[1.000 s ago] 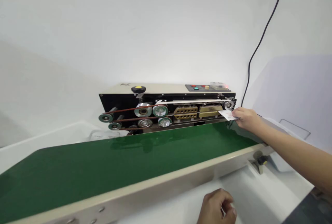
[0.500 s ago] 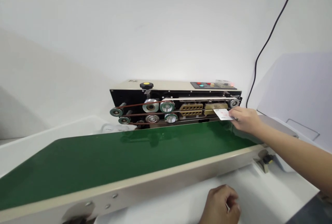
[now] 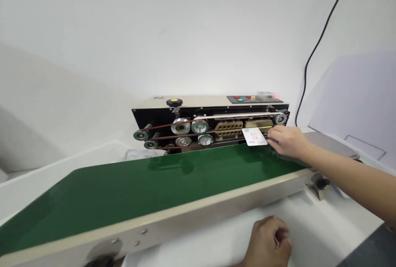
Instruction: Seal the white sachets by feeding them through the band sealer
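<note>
A small flat white packet (image 3: 254, 136) with red print stands out from the front of a band sealer (image 3: 198, 112), its upper edge at the brass blocks. My right hand (image 3: 287, 141) is just right of it, thumb and fingers drawn together. The fingertips are close to the packet's lower right corner; whether they touch it I cannot tell. Below runs a green conveyor belt (image 3: 161, 188). My left hand (image 3: 268, 242) rests on the near side of the conveyor, above the white surface, its fingers loosely curled to the thumb with nothing visible inside.
Metal rollers and reddish belts (image 3: 198, 126) are exposed along the sealer's front. A black knob (image 3: 174, 102) and a button panel (image 3: 244, 99) sit on top. A grey flat plate (image 3: 331, 145) lies at the right end. A black cable (image 3: 321, 38) hangs down the wall.
The packet has shifted left along the sealer and out from between my right fingers. My right hand has moved slightly left. The left hand keeps its curled shape.
</note>
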Tool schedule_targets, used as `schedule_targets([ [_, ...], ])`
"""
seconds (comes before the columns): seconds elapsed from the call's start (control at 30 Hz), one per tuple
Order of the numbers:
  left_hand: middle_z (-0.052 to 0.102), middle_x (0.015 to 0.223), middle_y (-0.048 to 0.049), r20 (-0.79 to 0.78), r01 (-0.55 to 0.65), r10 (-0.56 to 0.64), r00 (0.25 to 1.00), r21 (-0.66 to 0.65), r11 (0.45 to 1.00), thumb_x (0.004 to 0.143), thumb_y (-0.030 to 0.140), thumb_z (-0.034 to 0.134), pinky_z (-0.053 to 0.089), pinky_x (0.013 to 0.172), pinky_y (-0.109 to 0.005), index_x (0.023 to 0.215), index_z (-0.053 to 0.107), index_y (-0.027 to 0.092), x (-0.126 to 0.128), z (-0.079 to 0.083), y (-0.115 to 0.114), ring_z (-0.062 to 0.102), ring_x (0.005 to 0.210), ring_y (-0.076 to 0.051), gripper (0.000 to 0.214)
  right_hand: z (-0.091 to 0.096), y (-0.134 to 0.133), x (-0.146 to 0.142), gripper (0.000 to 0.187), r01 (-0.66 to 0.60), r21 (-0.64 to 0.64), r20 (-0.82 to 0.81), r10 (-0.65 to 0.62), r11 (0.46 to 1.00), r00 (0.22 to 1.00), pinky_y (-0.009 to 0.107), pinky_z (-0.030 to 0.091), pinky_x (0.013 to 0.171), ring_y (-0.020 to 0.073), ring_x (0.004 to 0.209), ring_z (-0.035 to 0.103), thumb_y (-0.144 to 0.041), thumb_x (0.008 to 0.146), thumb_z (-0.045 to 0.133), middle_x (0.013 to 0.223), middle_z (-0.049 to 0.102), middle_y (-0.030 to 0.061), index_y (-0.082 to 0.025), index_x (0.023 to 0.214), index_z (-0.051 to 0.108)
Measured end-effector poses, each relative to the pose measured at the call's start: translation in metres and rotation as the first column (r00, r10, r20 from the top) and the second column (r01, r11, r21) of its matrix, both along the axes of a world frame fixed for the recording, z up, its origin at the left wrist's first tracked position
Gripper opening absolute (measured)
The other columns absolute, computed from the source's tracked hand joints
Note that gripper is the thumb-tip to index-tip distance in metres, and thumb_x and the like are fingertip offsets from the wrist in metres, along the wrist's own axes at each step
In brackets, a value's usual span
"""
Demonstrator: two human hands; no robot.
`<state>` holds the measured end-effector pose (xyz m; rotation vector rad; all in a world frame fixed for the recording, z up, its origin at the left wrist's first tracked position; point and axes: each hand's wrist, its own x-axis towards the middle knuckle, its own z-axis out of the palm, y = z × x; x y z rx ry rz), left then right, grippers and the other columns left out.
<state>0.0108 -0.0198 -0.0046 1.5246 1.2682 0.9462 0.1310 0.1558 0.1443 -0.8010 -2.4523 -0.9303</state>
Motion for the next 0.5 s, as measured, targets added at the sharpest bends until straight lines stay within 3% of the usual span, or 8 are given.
schedule_targets([
  [0.1,0.062,0.071,-0.0033,-0.015,-0.012,0.011,1.000,-0.033,0.999,0.063,0.008,0.052,0.043,0.061,-0.024,0.077,0.068,0.014,0.000,0.008,-0.002,0.053,0.064,-0.015,0.022,0.002,-0.003,-0.002,0.019,-0.021,0.021,-0.004,0.021,1.000,1.000,0.025,0.030,0.050,0.0127,0.068,0.060,-0.028,0.084,0.049,0.082,0.067,0.0024,-0.017,0.077,0.062],
  [0.2,0.062,0.073,-0.0040,-0.026,-0.008,0.007,1.000,-0.046,0.999,0.063,0.009,0.052,0.044,0.064,-0.025,0.080,0.068,0.014,0.000,0.011,-0.003,0.053,0.067,-0.016,0.023,0.009,-0.011,0.002,0.020,-0.081,0.120,-0.062,0.089,0.989,0.994,0.024,0.032,0.050,0.0116,0.067,0.061,-0.029,0.085,0.050,0.081,0.068,0.0014,-0.018,0.075,0.063],
  [0.33,0.061,0.069,-0.0029,-0.019,-0.043,0.042,0.999,-0.039,0.998,0.062,0.009,0.054,0.043,0.064,-0.025,0.077,0.067,0.014,-0.001,0.008,-0.002,0.052,0.065,-0.015,0.020,0.020,-0.027,0.027,0.016,-0.125,0.251,-0.170,0.171,0.960,0.970,0.022,0.038,0.051,0.0113,0.067,0.063,-0.030,0.082,0.056,0.079,0.070,0.0003,-0.018,0.074,0.064],
  [0.4,0.059,0.067,-0.0018,0.020,-0.040,0.040,0.999,-0.020,0.999,0.062,0.010,0.054,0.043,0.062,-0.024,0.075,0.065,0.014,-0.001,0.007,-0.001,0.051,0.063,-0.014,0.018,0.023,-0.032,0.052,0.014,-0.066,0.254,-0.247,0.130,0.965,0.960,0.021,0.039,0.051,0.0119,0.067,0.064,-0.030,0.080,0.059,0.078,0.070,0.0002,-0.019,0.073,0.064],
  [0.5,0.056,0.064,-0.0002,0.076,-0.032,0.032,0.997,-0.008,0.999,0.065,0.014,0.053,0.042,0.059,-0.024,0.074,0.062,0.015,-0.001,0.006,-0.004,0.051,0.061,-0.014,0.013,0.021,-0.034,0.102,0.018,0.127,0.232,-0.387,-0.029,0.964,0.922,0.023,0.039,0.048,0.0109,0.052,0.059,-0.033,0.079,0.058,0.073,0.070,0.0017,-0.018,0.070,0.064],
])
